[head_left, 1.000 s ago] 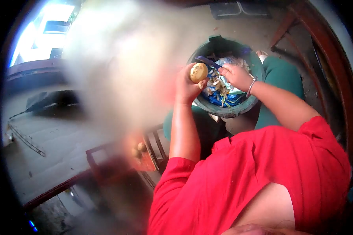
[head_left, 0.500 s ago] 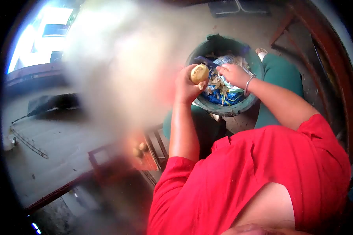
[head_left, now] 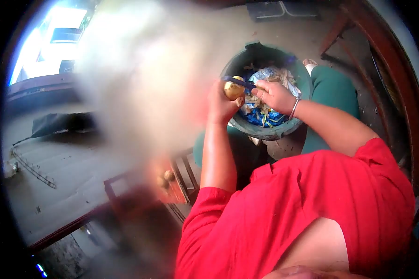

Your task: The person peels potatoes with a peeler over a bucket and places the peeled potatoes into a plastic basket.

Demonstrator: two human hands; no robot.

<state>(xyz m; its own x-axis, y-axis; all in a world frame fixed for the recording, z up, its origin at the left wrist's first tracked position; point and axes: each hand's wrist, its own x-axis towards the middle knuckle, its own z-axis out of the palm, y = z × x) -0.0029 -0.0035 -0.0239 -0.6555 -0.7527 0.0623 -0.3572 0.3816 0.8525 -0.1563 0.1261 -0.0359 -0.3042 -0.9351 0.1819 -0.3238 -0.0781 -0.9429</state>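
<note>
My left hand (head_left: 220, 103) is wrapped round a pale, partly peeled potato (head_left: 234, 92), held above the left side of a green bin (head_left: 269, 132). In my right hand (head_left: 277, 97) is a dark-handled peeler (head_left: 243, 83), whose front end lies across the top of the potato. Whether its blade touches the skin is too small to tell. Below my hands the bin holds pale peelings (head_left: 264, 109) along with blue and white plastic wrappers (head_left: 270, 74).
Lower left, several potatoes (head_left: 168, 175) lie on a reddish stool or chair (head_left: 176, 188). A wooden frame (head_left: 395, 51) stands close on the right. To the left is a pale tabletop (head_left: 60, 160) with a dark cloth-like item (head_left: 63, 124). A whitish blur covers the upper-left middle.
The peeler has moved left from over the bin onto the top of the potato, with my right hand turning slightly. My left hand and the potato have hardly shifted.
</note>
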